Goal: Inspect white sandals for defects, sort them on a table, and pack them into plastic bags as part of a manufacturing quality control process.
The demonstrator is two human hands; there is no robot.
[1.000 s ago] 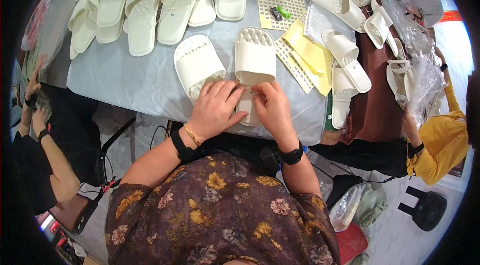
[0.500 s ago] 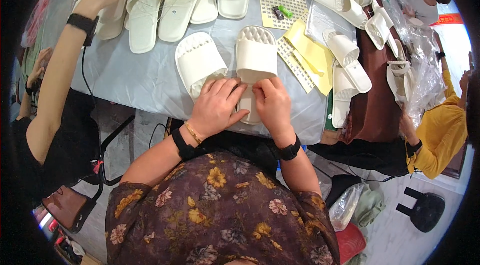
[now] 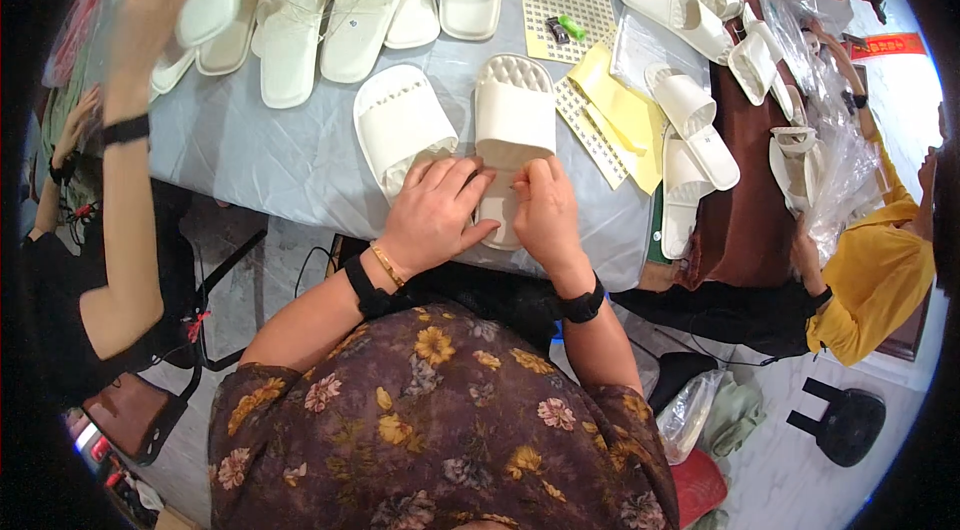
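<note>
Two white slide slippers lie side by side on the grey table cover [image 3: 270,165] in front of me. My left hand [image 3: 435,215] rests with spread fingers over the near end of the left slipper [image 3: 400,125] and touches the right one. Fingers bent, my right hand [image 3: 545,210] presses on the heel end of the right slipper [image 3: 515,115], whose quilted sole faces up. I cannot tell whether a small part is pinched between my fingers.
Several more white slippers [image 3: 330,0] are piled at the table's far side, where another person's arm [image 3: 130,130] lifts one at the left. Perforated yellow sheets [image 3: 610,110] lie to the right. More slippers [image 3: 700,130] and plastic bags sit by a person in yellow [image 3: 875,280].
The person at the left has reached an arm in over the far slipper pile and lifted a slipper. My own hands have stayed on the two near slippers.
</note>
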